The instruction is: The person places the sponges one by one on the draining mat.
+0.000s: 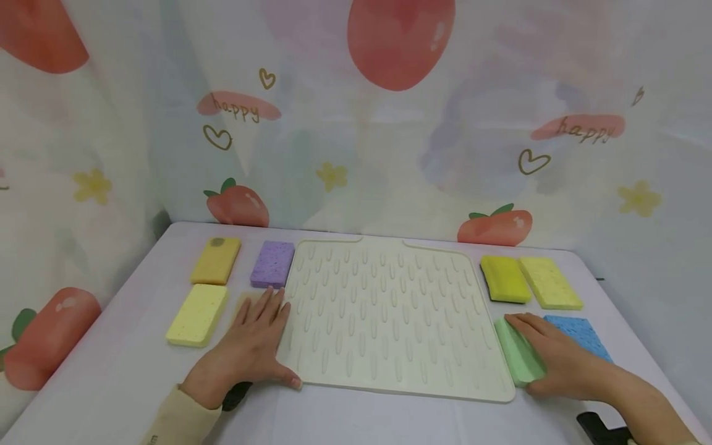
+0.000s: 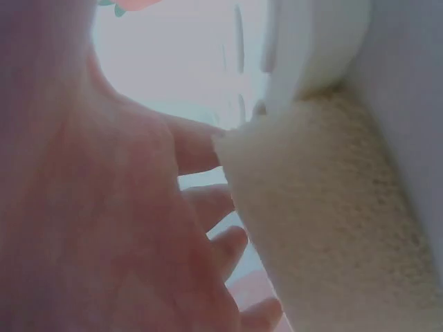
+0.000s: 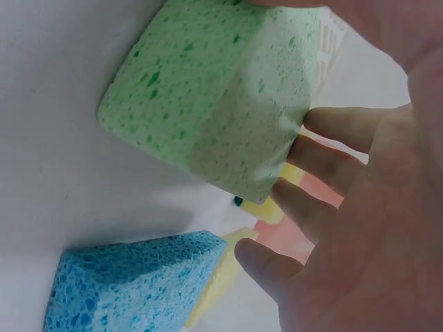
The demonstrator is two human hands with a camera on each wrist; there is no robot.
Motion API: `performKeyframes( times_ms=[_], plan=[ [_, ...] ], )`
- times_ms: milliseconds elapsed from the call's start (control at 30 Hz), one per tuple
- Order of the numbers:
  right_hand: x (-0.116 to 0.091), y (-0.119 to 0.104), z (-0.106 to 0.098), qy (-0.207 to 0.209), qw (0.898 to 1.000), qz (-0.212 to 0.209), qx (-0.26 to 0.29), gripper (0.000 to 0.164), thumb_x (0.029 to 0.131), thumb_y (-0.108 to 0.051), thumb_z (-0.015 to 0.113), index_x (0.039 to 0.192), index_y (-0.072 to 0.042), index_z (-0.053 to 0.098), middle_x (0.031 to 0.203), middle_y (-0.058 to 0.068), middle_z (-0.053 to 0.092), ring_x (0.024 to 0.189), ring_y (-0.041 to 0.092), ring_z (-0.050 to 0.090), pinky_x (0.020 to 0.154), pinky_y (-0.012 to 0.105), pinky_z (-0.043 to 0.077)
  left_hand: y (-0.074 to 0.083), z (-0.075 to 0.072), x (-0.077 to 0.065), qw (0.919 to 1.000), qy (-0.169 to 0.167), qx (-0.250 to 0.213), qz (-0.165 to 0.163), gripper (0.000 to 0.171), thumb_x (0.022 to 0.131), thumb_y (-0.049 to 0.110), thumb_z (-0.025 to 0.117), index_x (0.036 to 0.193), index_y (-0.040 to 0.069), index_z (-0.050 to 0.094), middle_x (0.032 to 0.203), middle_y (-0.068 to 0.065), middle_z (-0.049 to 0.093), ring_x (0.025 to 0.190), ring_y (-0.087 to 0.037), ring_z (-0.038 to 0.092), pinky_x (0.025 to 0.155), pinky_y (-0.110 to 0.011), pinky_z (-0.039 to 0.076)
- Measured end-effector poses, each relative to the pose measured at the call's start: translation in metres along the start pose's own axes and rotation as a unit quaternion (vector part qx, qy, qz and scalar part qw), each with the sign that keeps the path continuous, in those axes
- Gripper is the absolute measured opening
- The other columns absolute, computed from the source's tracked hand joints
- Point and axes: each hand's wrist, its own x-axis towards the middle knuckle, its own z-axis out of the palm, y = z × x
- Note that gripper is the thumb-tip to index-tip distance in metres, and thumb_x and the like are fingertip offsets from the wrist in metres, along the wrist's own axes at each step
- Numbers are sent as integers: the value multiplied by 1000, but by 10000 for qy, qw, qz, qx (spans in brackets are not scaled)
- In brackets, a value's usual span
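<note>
On the left, my left hand (image 1: 253, 346) reaches with fingers spread and nearly straight over a beige sponge (image 1: 250, 298), which it mostly hides. In the left wrist view the fingertips meet the edge of that beige sponge (image 2: 332, 207). Its thumb lies by the near left corner of a cream ridged mat (image 1: 384, 315). At the mat's right side, my right hand (image 1: 567, 358) holds a light green sponge (image 1: 517, 352) between thumb and fingers. The right wrist view shows the fingertips along one edge of the green sponge (image 3: 201, 97); the little finger is off it.
Left of the mat lie a purple sponge (image 1: 272, 264), an orange-yellow sponge (image 1: 216, 262) and a pale yellow sponge (image 1: 197, 315). To the right are a dark-backed yellow sponge (image 1: 505, 279), another pale yellow sponge (image 1: 550, 283) and a blue sponge (image 1: 581, 334). A printed curtain (image 1: 378, 154) rises behind the table.
</note>
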Motion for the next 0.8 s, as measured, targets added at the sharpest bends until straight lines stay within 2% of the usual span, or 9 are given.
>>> performKeyframes(
  times_ms=[167, 333, 433, 600, 800],
  plan=[
    [-4, -1, -4, 151, 9999, 20, -24, 111, 58, -27, 90, 149, -2, 34, 147, 19, 39, 126, 40, 44, 91, 57, 52, -2, 1, -2, 9998, 147, 92, 70, 139, 51, 78, 80, 152, -4, 32, 165, -20, 16, 154, -41, 6, 119, -66, 4],
    [0, -14, -10, 584, 9977, -297, -174, 107, 60, -27, 88, 150, -6, 35, 148, 12, 38, 128, 32, 43, 90, 50, 51, -4, 2, -2, 9998, 123, 146, 115, 138, 53, 80, 77, 153, -3, 31, 165, -17, 20, 154, -39, 6, 120, -65, 3],
    [7, -28, -17, 693, 9968, -401, -7, 105, 62, -29, 87, 151, -6, 35, 148, 13, 37, 129, 34, 42, 93, 54, 49, -5, 1, -1, 9998, 71, 148, 141, 137, 54, 81, 75, 154, -2, 30, 165, -16, 19, 155, -38, 5, 121, -64, 3],
    [20, -56, -24, 483, 9978, -301, 343, 105, 67, -34, 86, 153, -8, 31, 150, 17, 35, 131, 38, 40, 96, 63, 48, -5, 1, -1, 9997, 23, 161, 189, 136, 55, 81, 75, 154, -2, 30, 165, -16, 18, 155, -38, 6, 121, -65, 4],
    [34, -84, -21, 400, 9977, -369, 408, 105, 69, -35, 85, 155, -9, 31, 152, 16, 34, 135, 37, 37, 101, 62, 46, -6, -1, 0, 9996, -24, 210, 168, 136, 54, 80, 77, 154, -1, 31, 165, -15, 20, 155, -37, 7, 121, -64, 6]
  ],
)
